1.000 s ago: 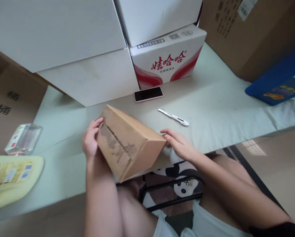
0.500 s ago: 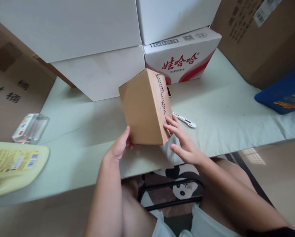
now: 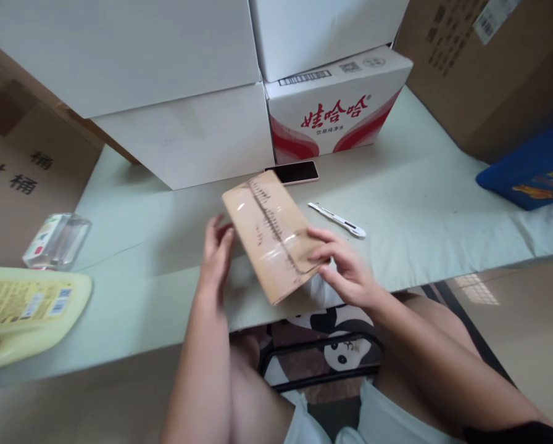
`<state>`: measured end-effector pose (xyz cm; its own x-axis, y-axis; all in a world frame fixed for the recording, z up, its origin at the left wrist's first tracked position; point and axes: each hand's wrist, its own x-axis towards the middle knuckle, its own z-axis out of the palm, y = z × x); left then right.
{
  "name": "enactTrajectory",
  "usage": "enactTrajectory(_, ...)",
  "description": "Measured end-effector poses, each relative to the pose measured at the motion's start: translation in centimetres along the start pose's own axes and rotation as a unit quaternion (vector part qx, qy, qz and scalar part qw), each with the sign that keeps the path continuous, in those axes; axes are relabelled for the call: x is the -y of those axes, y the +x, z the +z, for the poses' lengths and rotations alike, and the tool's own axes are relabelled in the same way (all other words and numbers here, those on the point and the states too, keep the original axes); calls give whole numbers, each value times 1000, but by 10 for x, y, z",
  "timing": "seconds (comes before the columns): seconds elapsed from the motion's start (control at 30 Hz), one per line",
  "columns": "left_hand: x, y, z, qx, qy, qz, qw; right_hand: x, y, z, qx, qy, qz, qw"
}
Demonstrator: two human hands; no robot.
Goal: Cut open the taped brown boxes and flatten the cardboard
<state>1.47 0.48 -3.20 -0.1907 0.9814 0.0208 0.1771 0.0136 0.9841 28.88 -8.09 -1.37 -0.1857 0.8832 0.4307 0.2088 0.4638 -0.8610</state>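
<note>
A small brown cardboard box (image 3: 271,237) is tilted above the front of the table, its narrow taped face turned up, with dark markings along the seam. My right hand (image 3: 344,265) grips its lower right corner, thumb and fingers on either side. Beside the left edge of the box is my left hand (image 3: 217,256), slightly blurred, fingers loosely bent and apart, with nothing in it. A white utility knife (image 3: 336,220) lies on the table just beyond my right hand. Behind the box lies a phone (image 3: 297,172), partly covered by the box.
White cartons (image 3: 184,135) and a red-and-white carton (image 3: 336,114) are stacked at the back. Large brown cartons (image 3: 480,80) flank both sides. A yellow bottle (image 3: 31,314) and a clear plastic pack (image 3: 58,240) lie left; a blue container (image 3: 526,172) is right.
The box has turned so its taped side faces up and its top has dropped toward me. My left hand has come off it, while my right hand has closed on its corner. The phone shows more.
</note>
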Motion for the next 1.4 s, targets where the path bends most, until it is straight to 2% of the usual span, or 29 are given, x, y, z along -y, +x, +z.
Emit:
enactTrajectory(0.03,0,3,-1,-43,-26,64,997,3,1,0,42,17,-1,999)
enactTrajectory(0.07,-1,5,-2,-62,-43,122,990,5,3,0,81,31,0,996)
enactTrajectory(0.13,-6,7,-3,-34,-44,191,980,7,4,-1,137,54,2,989)
enactTrajectory(0.2,-12,5,-4,-6,-7,231,973,4,4,-3,160,83,15,983)
enactTrajectory(0.23,-13,4,-5,-2,12,240,971,0,4,-5,159,103,29,982)
enactTrajectory(0.3,-15,3,-5,-3,32,235,972,-12,4,-9,115,106,81,984)
enactTrajectory(0.33,-15,2,-5,-6,30,220,975,-19,5,-12,77,68,118,988)
enactTrajectory(0.4,-13,2,-6,-18,14,194,981,-31,8,-17,-3,-98,186,978)
enactTrajectory(0.47,-11,2,-6,-33,3,181,983,-38,13,-22,-27,-299,230,926)
enactTrajectory(0.53,-10,2,-5,-49,-1,176,983,-39,16,-26,8,-435,261,862)
enactTrajectory(0.63,-11,1,2,-103,16,181,978,-35,20,-30,66,-502,327,798)
enactTrajectory(0.73,-15,-4,13,-186,61,192,962,-33,21,-34,100,-490,379,779)
enactTrajectory(0.8,-18,-8,20,-216,91,203,951,-33,21,-36,85,-474,381,789)
enactTrajectory(0.83,-19,-10,22,-220,100,213,947,-33,21,-36,60,-451,375,808)
enactTrajectory(0.93,-19,-12,25,-207,104,250,940,-33,22,-36,-33,-274,352,894)
enactTrajectory(1.0,-18,-12,25,-205,100,270,935,-31,22,-35,-88,-140,325,931)
enactTrajectory(1.1,-16,-12,25,-221,99,288,927,-26,23,-32,-136,-14,263,955)
enactTrajectory(1.23,-15,-13,27,-226,102,310,918,-10,24,-33,-138,77,117,980)
enactTrajectory(1.33,-16,-12,27,-215,92,321,918,6,25,-36,-143,107,44,983)
enactTrajectory(1.4,-16,-12,27,-211,93,317,920,12,26,-37,-179,111,16,978)
